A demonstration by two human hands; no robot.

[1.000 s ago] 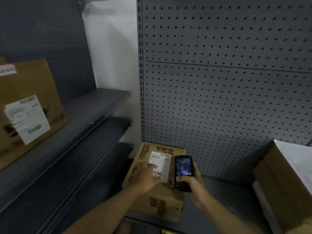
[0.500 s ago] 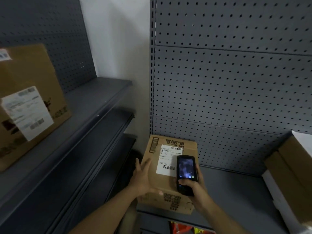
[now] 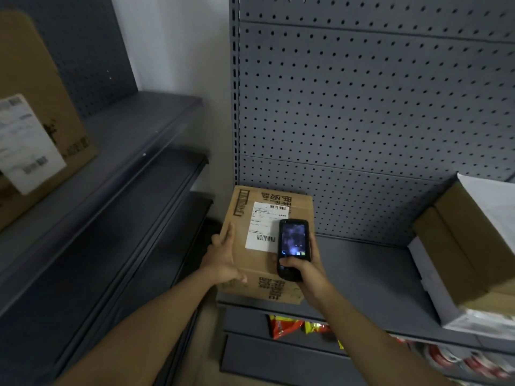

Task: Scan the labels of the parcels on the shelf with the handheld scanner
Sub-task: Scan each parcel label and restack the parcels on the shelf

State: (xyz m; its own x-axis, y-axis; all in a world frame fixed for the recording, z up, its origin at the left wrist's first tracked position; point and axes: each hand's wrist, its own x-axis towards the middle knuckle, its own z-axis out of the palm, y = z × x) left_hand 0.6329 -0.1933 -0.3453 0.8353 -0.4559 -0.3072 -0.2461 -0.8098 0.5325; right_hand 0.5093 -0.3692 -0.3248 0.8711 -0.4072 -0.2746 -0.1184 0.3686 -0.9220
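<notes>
Label (image 3: 264,227) sits on top of the box (image 3: 267,243), which lies flat at the left end of the shelf (image 3: 370,274), back edge vs. the pegboard (image 3: 362,121). Its long axis runs 12-to-6, pointing away from the person; one barcode at the 12 o'clock end, another near the 6 o'clock end.

Scanner (image 3: 292,249) hangs over the box's right part, also lined up 12-to-6, screen up and lit, its left edge overlapping the label's right edge. So the label lies at approx. 10 o'clock from the scanner's nose, the lower barcode just beside it at 9. Can't tell whether a beam is on the code.

R hand (image 3: 305,270) is the nearer one to the label, wrapped round the scanner's lower half, thumb across the bottom front, fingers curled behind. Forearm comes in from 5 o'clock.

L hand (image 3: 223,257) rests flat on the box's left edge, fingers straight and pointing to 12, thumb spread toward 3 along the near edge; steadying, not gripping. Forearm in from 7 o'clock.

My guess: next move needs a small shift or tilt of the scanner toward 9–10 o'clock to put a barcode under its nose.

Other boxes wait: one at far 9 o'clock (image 3: 36,129) w/ a blurred label, more at 3 o'clock (image 3: 468,246).
</notes>
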